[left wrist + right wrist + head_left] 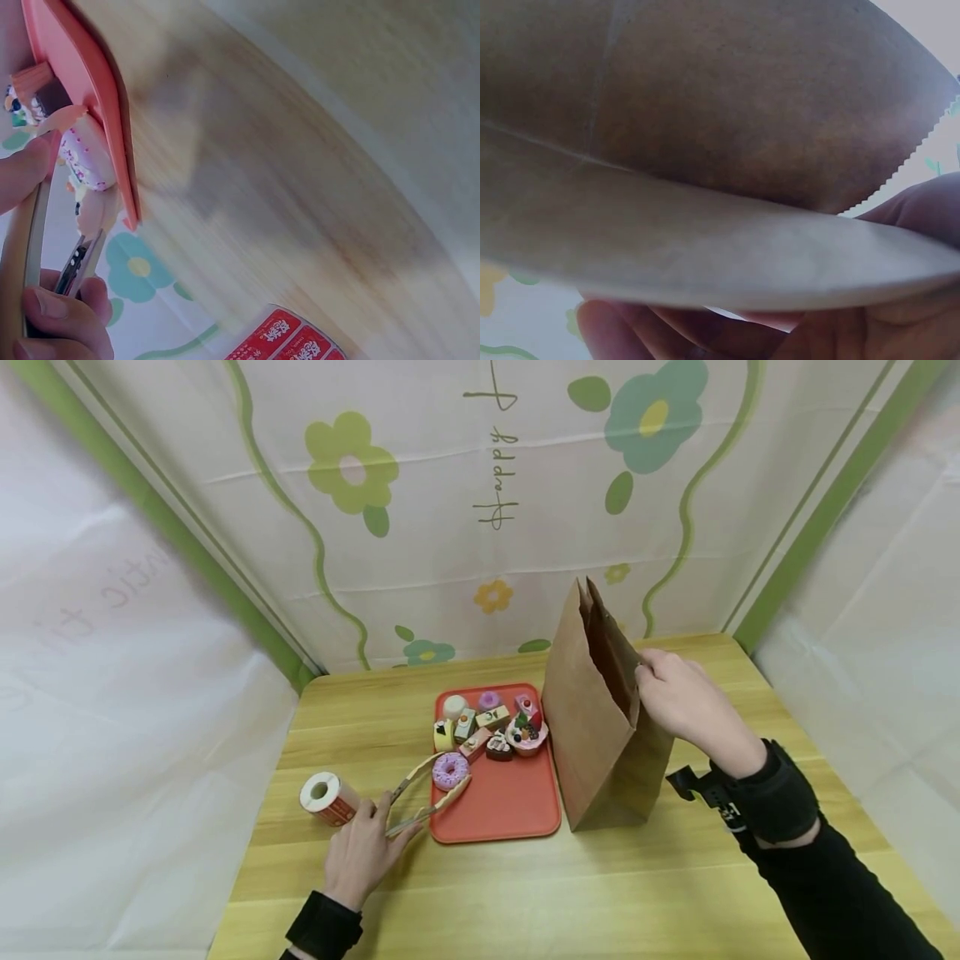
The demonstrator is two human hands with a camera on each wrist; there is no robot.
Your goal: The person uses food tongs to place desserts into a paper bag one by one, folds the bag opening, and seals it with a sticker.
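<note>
My left hand [362,857] grips a pair of tongs [412,817], thumb on one arm and fingers on the other. The pale tips of the tongs stand on either side of a purple sprinkled donut [451,772] at the left edge of a red tray [504,810]. In the left wrist view the donut [88,157] shows between the tips. My right hand [678,695] pinches the upper right edge of a brown paper bag [592,752] that stands upright beside the tray, its mouth spread apart. Up close, the bag's wall [705,232] passes between thumb and fingers.
Several toy sweets fill the tray's far half, including a fruit-topped cupcake [527,737], a chocolate cake piece [499,747] and a white round bun [454,707]. A roll of red-and-white stickers [330,799] lies left of the tray. A printed cloth [450,552] hangs behind the wooden table.
</note>
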